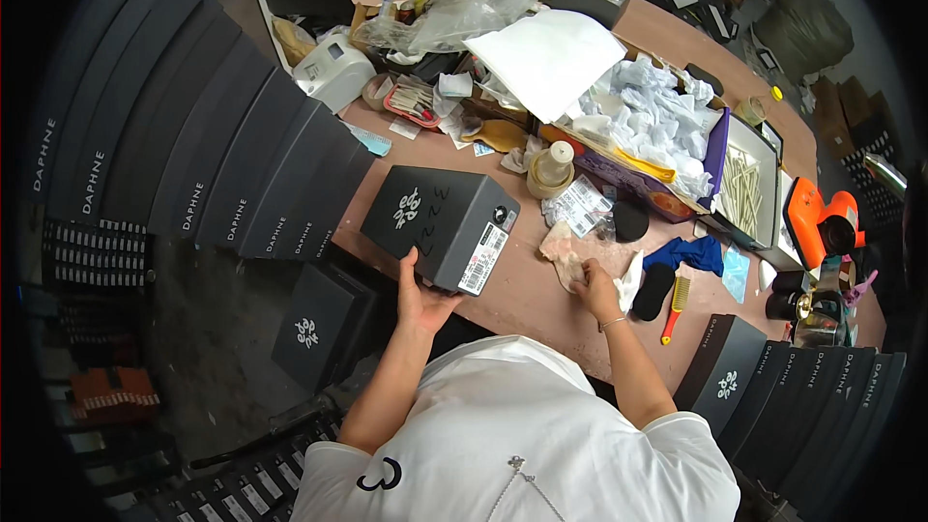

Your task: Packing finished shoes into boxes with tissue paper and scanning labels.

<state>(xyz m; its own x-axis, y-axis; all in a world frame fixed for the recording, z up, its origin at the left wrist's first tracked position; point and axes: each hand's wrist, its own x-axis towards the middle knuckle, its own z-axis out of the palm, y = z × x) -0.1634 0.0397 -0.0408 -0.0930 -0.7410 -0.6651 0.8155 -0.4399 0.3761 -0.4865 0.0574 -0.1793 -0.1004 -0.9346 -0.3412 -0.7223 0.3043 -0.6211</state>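
Here, a dark box (435, 217) is at the near left edge of the pinkish-brown bench (520, 305); the left hand (423, 305) grips its near corner, thumb spread from fingers; the right hand (598, 294) curls its fingers against a crumpled beige sheet (559, 253), hold unclear.

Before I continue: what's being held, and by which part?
The left grip has the dark box by its near edge. The right grip is at the pale cloth; whether it holds it cannot be told.
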